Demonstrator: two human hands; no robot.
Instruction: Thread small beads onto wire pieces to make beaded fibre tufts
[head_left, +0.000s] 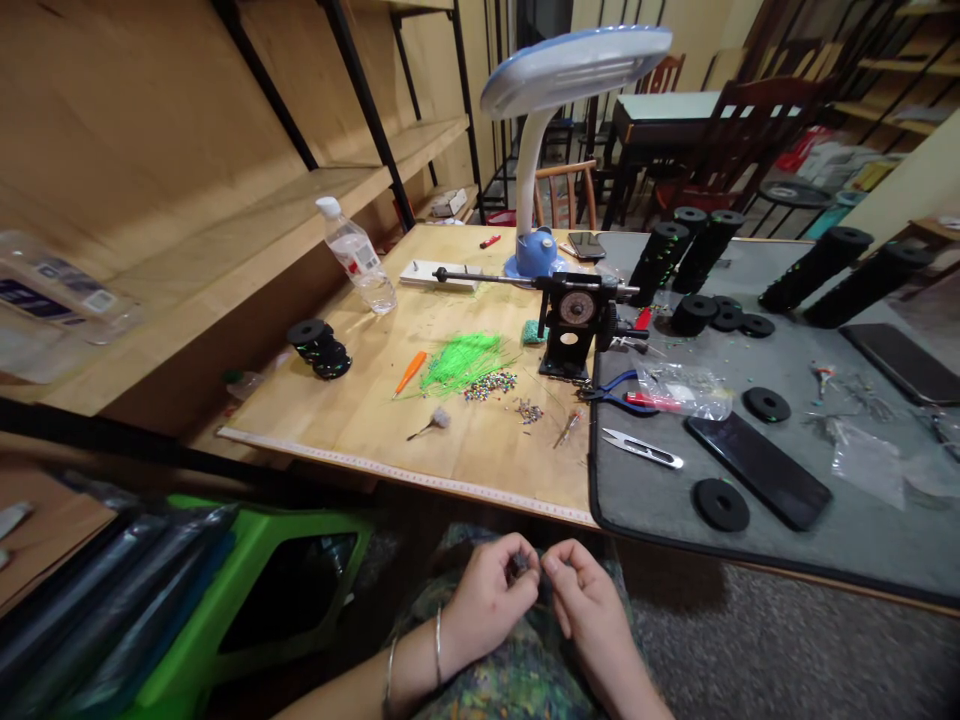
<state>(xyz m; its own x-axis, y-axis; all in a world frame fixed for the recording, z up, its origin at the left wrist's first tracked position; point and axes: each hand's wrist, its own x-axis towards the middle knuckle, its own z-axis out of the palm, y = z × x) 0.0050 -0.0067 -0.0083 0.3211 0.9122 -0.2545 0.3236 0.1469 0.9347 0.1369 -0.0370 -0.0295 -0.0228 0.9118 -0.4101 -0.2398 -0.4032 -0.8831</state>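
My left hand (496, 592) is closed above my lap, thumb and fingers pinched together, with a bracelet on the wrist. Close beside it, my right hand (585, 600) also pinches, its fingertips almost meeting the left ones. Whatever lies between the fingertips is too small or hidden to name. Both hands are in front of the table's near edge. On the wood beyond them are a heap of bright green strands (463, 362), a pile of multicoloured beads (491, 386), an orange pointed tool (410, 374) and a small tuft on a stem (430, 424).
A black winding device (574, 320) with a long rod stands mid-table below a desk lamp (534, 250). On the grey mat (652, 510) lie thread snips (642, 448), blue-handled pliers (622, 392), a phone (757, 470) and black foam discs (720, 504). A water bottle (358, 258) stands left.
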